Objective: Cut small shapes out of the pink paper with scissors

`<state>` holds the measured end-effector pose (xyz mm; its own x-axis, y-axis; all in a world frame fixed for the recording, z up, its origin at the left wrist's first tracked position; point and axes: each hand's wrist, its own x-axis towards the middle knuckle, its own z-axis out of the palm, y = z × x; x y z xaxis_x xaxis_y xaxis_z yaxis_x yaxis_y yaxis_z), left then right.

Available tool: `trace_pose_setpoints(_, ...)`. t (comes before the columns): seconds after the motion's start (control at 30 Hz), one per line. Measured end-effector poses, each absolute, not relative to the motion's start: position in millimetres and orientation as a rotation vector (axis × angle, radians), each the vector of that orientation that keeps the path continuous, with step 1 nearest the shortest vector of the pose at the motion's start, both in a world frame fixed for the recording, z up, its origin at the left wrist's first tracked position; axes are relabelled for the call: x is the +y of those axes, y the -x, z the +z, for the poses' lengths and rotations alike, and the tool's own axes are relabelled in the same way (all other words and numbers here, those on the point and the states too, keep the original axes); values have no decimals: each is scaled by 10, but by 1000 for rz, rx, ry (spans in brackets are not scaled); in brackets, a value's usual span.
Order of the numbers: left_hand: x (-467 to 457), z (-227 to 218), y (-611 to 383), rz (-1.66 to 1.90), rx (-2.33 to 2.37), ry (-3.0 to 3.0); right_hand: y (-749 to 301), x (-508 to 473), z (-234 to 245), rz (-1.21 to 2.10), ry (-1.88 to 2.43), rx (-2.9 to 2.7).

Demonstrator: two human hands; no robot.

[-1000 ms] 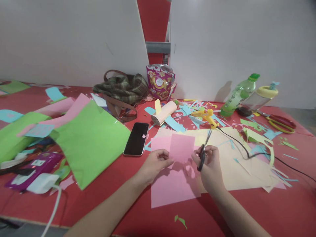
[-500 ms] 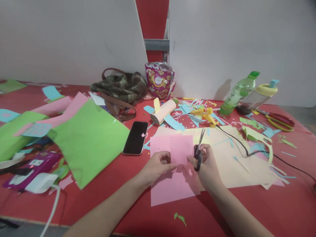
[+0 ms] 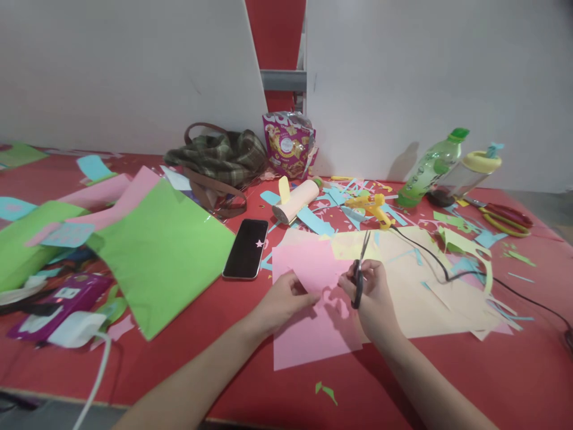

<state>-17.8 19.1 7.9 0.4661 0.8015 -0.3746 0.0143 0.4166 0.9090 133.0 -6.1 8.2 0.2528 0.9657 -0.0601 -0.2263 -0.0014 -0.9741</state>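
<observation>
A large pink paper sheet (image 3: 304, 346) lies flat on the red table under both hands. My left hand (image 3: 286, 304) is closed in a pinch, its thumb and fingertips at a smaller piece of pink paper (image 3: 329, 294) just above the sheet. That piece blends with the pink behind it, so its full outline cannot be made out. My right hand (image 3: 373, 295) has its fingers through the handles of black-handled scissors (image 3: 359, 278), whose blades point away and up. The thumb and index tip of this hand are pressed together near the small pink piece.
A phone (image 3: 245, 248) and green sheet (image 3: 170, 263) lie left. Behind are a paper-covered tube (image 3: 296, 202), yellow glue gun (image 3: 371, 209), plaid bag (image 3: 224, 158) and snack bag (image 3: 290, 143). Cream paper (image 3: 416, 292), bottle (image 3: 432, 170) and red-yellow-handled scissors (image 3: 505, 218) are right.
The pink rectangle that stood up between my hands no longer shows as an upright panel; only a small part near the fingertips is visible. Both hands stay in nearly the same place.
</observation>
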Motion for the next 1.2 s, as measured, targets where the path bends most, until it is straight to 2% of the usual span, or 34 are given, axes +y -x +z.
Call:
trace_pose_setpoints(0.17,181,91,163,699,1024,-1051,-1253,-106,82,1274,1135,-847)
trace_pose_setpoints(0.43,150,186,123,657,1038,-1321,-1203,-163,99,1394,1170,-862)
trace_pose_setpoints(0.63,131,182,124,661,1061,-1445,-1206,-165,53,1330,1199,-868)
trace_pose_setpoints(1.2,143,155,149,654,1050,-1262,-1211,-130,67,1215,1212,-865)
